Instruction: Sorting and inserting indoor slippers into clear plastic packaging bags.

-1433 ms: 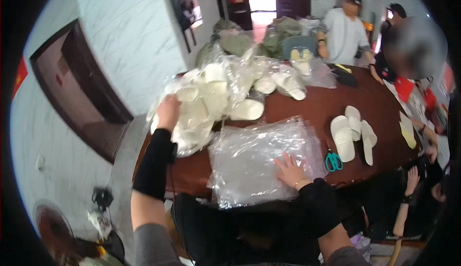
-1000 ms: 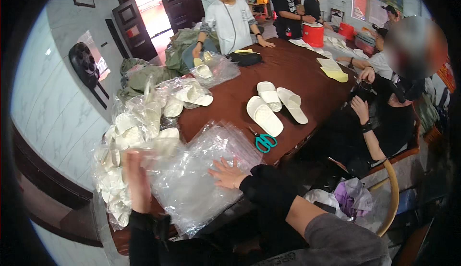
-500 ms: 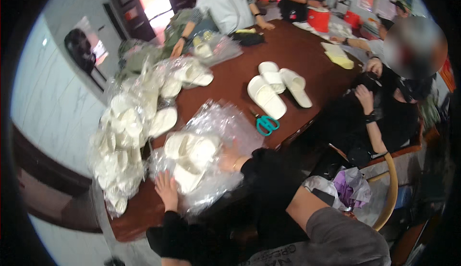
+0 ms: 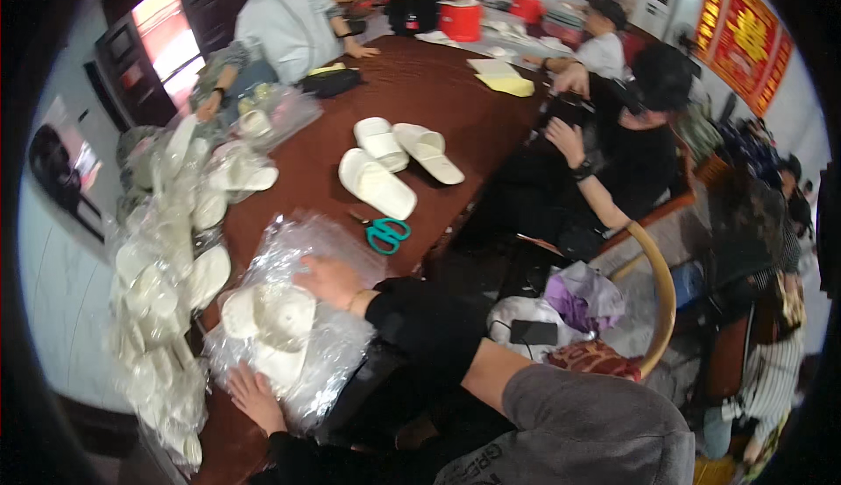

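A pair of white slippers (image 4: 282, 320) lies in front of me on the table, on or inside crinkled clear plastic bags (image 4: 302, 244). My left hand (image 4: 256, 397) rests at their near left side, fingers spread, holding nothing. On their far right side, my right hand (image 4: 331, 282) lies over the plastic with its fingers stretched toward the slippers. Whether the slippers are fully inside a bag, I cannot tell. Beyond my right hand are scissors (image 4: 385, 236) with teal handles. Loose white slippers (image 4: 378, 184) lie just past the scissors.
Plastic-wrapped slippers (image 4: 158, 310) are heaped along the left edge of the brown table (image 4: 455, 82). A person in black (image 4: 631, 134) sits at the right; another in a white shirt (image 4: 289, 25) stands at the far left. A curved wooden chair arm (image 4: 663, 301) is near my right.
The view has swung right, so the table's things appear further left. My right hand has shifted to the far side of the slippers over the plastic. My left hand stays beside them.
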Tool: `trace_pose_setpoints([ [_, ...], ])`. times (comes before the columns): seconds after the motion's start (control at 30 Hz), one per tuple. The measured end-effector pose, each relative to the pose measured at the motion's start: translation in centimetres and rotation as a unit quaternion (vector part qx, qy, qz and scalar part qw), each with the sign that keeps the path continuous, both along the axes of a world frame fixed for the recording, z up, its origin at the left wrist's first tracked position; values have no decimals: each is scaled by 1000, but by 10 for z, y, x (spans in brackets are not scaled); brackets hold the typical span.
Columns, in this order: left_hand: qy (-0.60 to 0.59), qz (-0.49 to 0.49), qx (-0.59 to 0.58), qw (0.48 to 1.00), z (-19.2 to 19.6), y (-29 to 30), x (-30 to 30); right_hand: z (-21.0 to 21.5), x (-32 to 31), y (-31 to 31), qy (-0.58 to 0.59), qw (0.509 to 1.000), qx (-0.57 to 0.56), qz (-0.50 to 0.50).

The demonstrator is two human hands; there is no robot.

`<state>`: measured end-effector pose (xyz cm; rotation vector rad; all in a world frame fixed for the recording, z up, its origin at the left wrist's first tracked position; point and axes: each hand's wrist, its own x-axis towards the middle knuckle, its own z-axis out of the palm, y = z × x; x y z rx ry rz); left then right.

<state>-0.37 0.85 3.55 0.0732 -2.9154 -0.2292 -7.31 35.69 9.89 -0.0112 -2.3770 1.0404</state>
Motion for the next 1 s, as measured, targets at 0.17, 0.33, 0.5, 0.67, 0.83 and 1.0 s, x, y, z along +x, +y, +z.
trace_pose_setpoints([
  [0.17, -11, 3, -7, 1000, 1, 2, 1, 2, 10, -6, -60, 992, 97, -53],
  [0.33, -4, -1, -23, 1000, 7, 8, 5, 12, -4, 2, -111, 982, 122, 97],
  [0.5, -2, 5, -26, 1000, 8, -3, 10, 68, -31, 44, -48, 983, 54, 169],
  [0.67, -26, 4, -29, 999, 13, 7, 8, 86, -16, 77, -40, 995, -42, 84],
  [0.83, -25, 19, -31, 999, 16, 7, 12, 54, 52, 50, 14, 985, 78, 152],
  [1.0, -27, 13, -30, 999, 14, 15, 7, 37, 41, 79, -103, 978, 105, 147],
])
